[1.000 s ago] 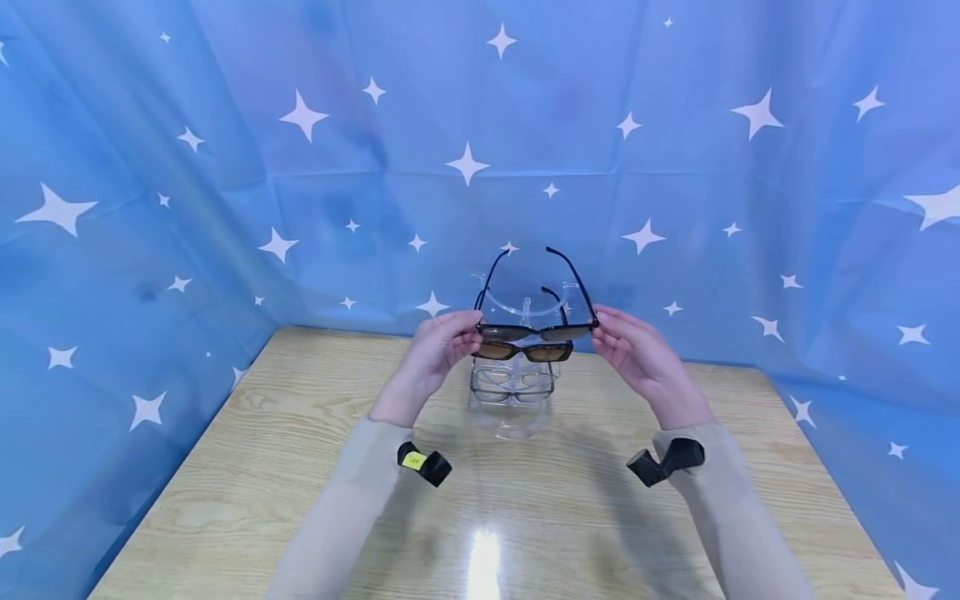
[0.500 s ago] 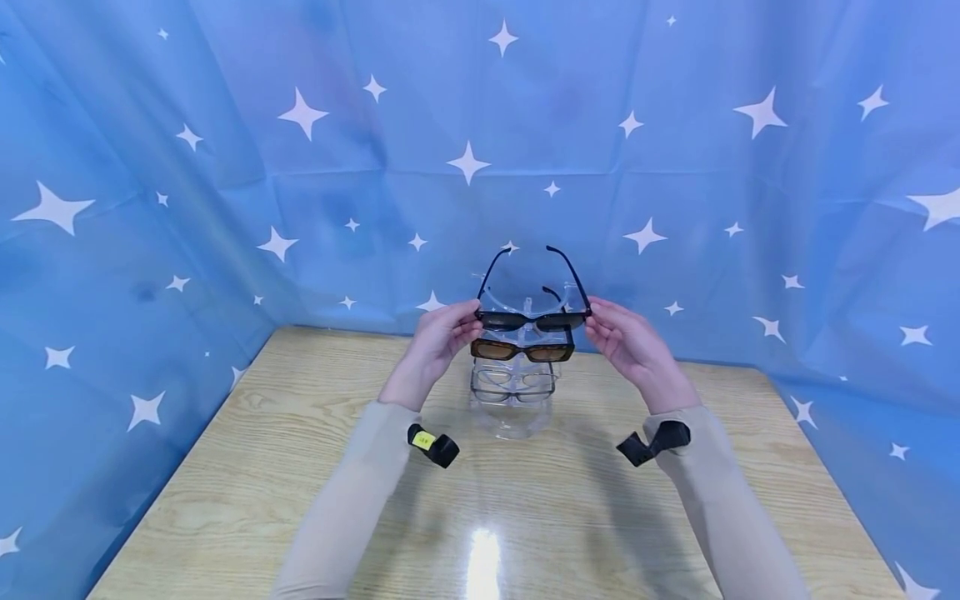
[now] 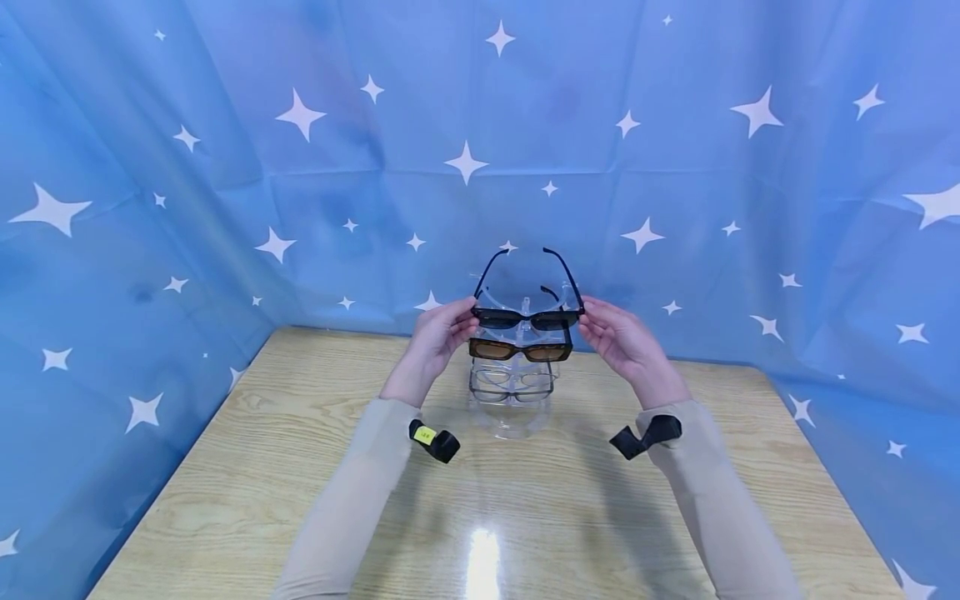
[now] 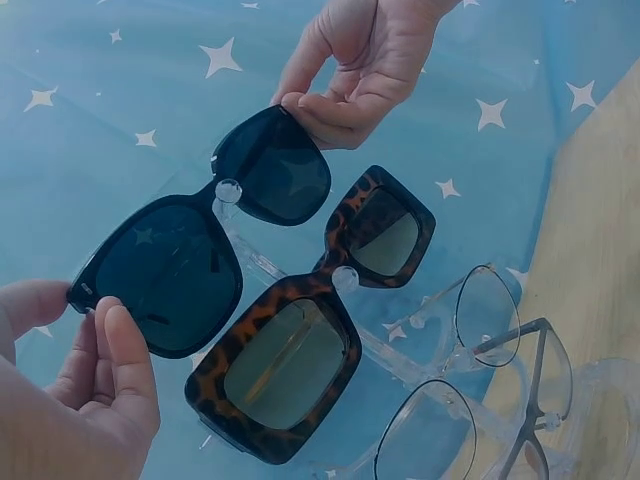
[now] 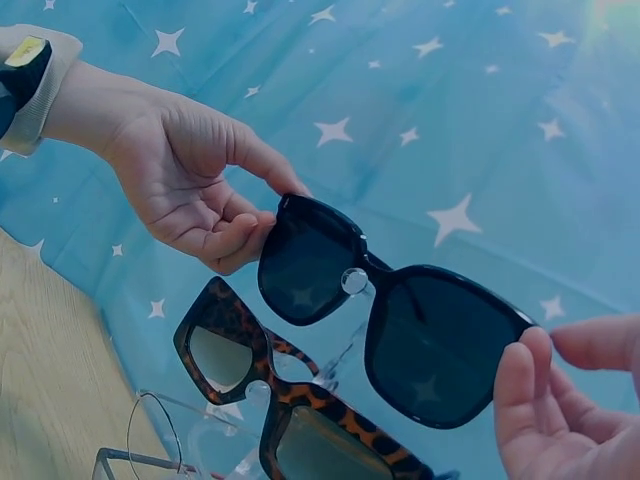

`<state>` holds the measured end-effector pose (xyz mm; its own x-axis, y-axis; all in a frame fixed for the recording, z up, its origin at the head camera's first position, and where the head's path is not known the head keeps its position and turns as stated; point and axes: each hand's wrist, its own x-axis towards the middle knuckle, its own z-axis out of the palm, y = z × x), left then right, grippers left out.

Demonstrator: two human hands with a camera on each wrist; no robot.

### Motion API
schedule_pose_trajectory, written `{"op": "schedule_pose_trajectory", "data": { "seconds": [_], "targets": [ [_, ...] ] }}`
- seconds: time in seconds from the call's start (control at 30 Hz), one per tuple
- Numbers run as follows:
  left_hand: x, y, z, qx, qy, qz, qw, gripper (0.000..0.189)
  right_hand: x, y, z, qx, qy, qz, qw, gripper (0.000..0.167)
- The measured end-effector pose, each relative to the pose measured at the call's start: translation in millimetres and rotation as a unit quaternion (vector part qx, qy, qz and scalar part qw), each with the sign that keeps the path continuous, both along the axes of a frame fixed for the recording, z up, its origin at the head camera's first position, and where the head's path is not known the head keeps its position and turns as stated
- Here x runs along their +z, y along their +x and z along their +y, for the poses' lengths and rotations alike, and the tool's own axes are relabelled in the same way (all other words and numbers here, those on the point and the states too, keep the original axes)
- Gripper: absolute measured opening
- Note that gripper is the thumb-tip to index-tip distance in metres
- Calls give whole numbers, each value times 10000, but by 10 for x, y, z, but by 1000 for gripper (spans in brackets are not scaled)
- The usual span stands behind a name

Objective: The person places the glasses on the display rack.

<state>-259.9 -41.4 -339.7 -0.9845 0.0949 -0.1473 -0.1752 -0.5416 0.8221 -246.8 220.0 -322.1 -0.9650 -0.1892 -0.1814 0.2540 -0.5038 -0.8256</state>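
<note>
Black sunglasses [image 3: 498, 319] with dark lenses sit at the top of a clear display stand [image 3: 512, 429], temples spread and pointing to the back. My left hand [image 3: 438, 337] pinches their left corner between thumb and fingers. At the opposite corner my right hand [image 3: 626, 342] pinches the frame the same way. In the left wrist view a round clear knob [image 4: 229, 190] of the stand shows at the bridge of the black sunglasses. Just below them, tortoiseshell sunglasses [image 4: 270, 365] rest on the stand. Lower down are thin-rimmed glasses [image 4: 425, 430] and grey-framed glasses [image 3: 512, 396].
The stand rises from a light wooden table [image 3: 300, 467] near its back edge. Behind and at both sides hangs a blue curtain [image 3: 465, 83] with white stars. Each wrist wears a black strap with a camera [image 3: 435, 440].
The black sunglasses have come slightly left and tilted, so their lenses face forward more and separate from the tortoiseshell pair. Both hands moved with them, still gripping the corners.
</note>
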Motion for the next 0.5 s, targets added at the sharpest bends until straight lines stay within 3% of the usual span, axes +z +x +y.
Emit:
{"op": "schedule_pose_trajectory", "data": {
  "seconds": [0.5],
  "targets": [
    [1,-16,2,48,13,-136,9999,7,-26,-13,5,55,-241,-42,9997,13]
  ]
}}
